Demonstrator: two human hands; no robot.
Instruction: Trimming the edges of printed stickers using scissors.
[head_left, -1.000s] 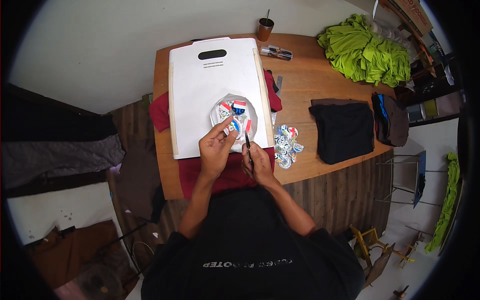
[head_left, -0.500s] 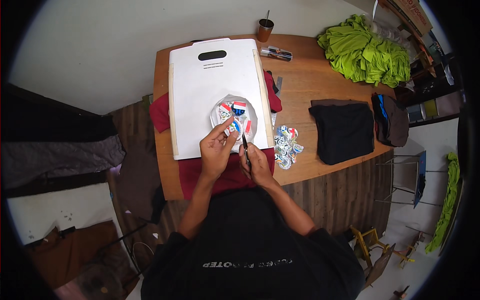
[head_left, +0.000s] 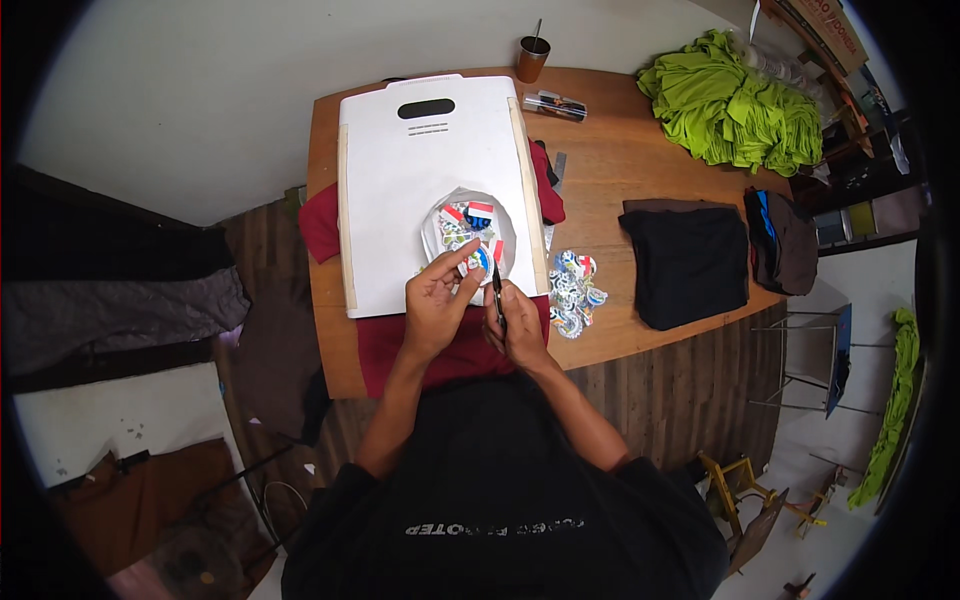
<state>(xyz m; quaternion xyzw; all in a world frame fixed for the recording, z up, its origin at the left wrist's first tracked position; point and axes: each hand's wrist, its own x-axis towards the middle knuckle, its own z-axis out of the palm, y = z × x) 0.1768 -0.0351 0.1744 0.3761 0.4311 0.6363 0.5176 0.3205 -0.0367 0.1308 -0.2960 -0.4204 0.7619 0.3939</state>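
My left hand (head_left: 436,303) pinches a round printed patch (head_left: 479,262) in blue, white and other colours between thumb and fingers. My right hand (head_left: 520,326) is closed round slim dark scissors (head_left: 498,284), their blades up against the patch's right edge. Both hands work over the near side of a white round bowl (head_left: 508,222), which holds several cut pieces, some with a red-and-white flag (head_left: 480,211). Under the bowl lies a large white board (head_left: 410,190). A pile of similar printed patches (head_left: 573,295) rests on the table right of my right hand.
Dark red cloth (head_left: 395,352) sticks out under the board on the wooden table (head_left: 590,180). Folded black cloth (head_left: 688,268) and a heap of lime-green fabric (head_left: 735,105) lie to the right. A brown cup (head_left: 532,60) and a clear case (head_left: 554,106) stand at the back.
Both hands have shifted slightly to the right with the patch and the scissors. The patch appears turned a little in my left fingers.
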